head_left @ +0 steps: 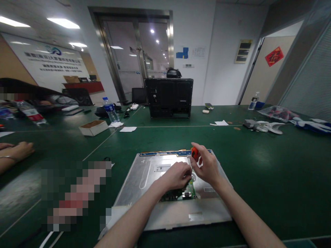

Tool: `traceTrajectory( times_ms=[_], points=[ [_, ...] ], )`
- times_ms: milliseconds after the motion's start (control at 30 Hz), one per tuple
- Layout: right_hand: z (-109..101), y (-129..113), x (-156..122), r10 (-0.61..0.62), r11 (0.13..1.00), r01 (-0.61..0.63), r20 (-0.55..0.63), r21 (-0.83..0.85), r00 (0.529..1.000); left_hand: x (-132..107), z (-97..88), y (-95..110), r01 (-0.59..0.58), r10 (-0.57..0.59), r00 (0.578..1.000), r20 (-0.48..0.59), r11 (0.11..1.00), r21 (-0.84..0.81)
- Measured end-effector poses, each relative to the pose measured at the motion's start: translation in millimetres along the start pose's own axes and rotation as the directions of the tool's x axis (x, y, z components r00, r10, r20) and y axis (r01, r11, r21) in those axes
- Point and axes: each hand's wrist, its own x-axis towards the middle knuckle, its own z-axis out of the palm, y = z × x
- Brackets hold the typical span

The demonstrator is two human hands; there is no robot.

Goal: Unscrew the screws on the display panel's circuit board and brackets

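Note:
A flat silver metal display panel [160,215] lies on the green table in front of me. My right hand [207,167] grips a screwdriver [194,154] by its orange and black handle, held upright over the panel with the shaft downward. Beside the shaft, my left hand [177,175] is closed, its fingertips curled down over a green circuit board [191,189]; whatever they pinch is hidden. The board sits in the panel's middle, partly covered by my left hand. Along the panel's far edge runs a narrow blue circuit strip [165,153].
A black monitor casing [169,98] stands across the table. Left of it are a water bottle [110,110] and an open cardboard box [93,127]. Another person's hand [22,150] rests at far left. Gloves [271,127] and a plastic bag [280,113] lie at right.

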Motion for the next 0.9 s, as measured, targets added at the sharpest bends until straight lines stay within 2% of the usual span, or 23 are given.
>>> traceTrajectory(
  times_ms=[200,667,900],
  points=[
    [-0.2,-0.2,-0.3,0.032,0.999,-0.032,0.01,0.018,0.999,0.1,0.5,-0.5,-0.001,0.001,1.0,0.008,1.0,-0.009],
    [3.5,4.3,-2.6,-0.009,0.999,0.009,-0.008,-0.039,1.0,0.1,3.3,-2.5,-0.004,0.004,1.0,0.004,0.999,0.034],
    [2.1,1.3,-1.7,0.014,1.0,-0.014,0.007,0.003,1.0,1.2,4.3,-4.0,-0.011,0.011,1.0,0.006,1.0,0.012]
  ],
)
